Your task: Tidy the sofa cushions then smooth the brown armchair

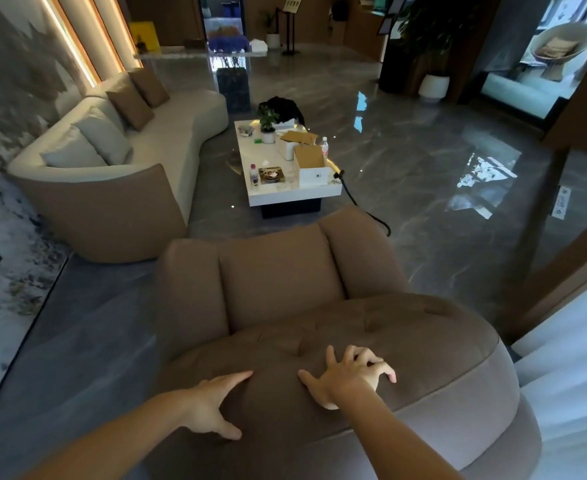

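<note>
Four cushions (112,116) sit lined up on the sofa (167,147) at left; nearer, left hand (212,403) and right hand (350,375) press flat, fingers spread, gripping nothing, on the brown armchair (319,341) backrest, so smoothing seems underway; next, I'd guess, sweeping outward

Brown armchair (285,282); cream sofa (167,140); grey marbled floor (423,161).

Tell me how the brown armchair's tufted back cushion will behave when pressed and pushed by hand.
The tufted back cushion probably yields softly: its dimples and rounded edge suggest thick padding. It likely springs back rather than flopping, being part of the brown armchair. Its matte fabric looks grippy, so the left hand and right hand shouldn't slip.
</note>
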A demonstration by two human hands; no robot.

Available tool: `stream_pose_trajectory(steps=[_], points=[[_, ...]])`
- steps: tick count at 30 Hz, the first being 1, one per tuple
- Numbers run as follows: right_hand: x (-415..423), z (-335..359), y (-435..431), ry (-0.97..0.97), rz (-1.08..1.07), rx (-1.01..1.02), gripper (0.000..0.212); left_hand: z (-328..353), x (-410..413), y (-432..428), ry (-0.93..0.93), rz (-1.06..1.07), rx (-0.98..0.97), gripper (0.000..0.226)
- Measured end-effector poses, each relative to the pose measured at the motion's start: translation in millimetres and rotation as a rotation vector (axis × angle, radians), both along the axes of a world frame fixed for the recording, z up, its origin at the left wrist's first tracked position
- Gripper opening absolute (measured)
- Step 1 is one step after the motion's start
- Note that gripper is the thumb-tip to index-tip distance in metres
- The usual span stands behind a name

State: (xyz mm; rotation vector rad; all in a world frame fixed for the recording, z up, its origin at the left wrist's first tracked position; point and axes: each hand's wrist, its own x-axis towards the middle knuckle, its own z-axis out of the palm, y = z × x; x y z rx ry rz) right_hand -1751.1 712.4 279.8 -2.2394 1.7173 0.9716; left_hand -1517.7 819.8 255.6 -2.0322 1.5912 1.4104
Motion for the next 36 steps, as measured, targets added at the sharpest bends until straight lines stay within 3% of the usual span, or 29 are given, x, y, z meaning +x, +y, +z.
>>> stream_pose_trajectory(steps=[16,29,33,36], points=[[76,16,33,-0.111,0.07,0.072,0.087,20,90,49,-0.21,0.167,-0.118,0.072],[103,23,56,-0.147,0.087,0.081,0.087,46,97,63,-0.326,0.267,-0.039,0.06],[105,43,51,-0.226,0.14,0.031,0.068,71,82,48,-0.38,0.151,-0.149,0.034],[111,68,38,-0.315,0.228,-0.055,0.041,101,62,29,-0.352,0.125,-0.168,0.036]])
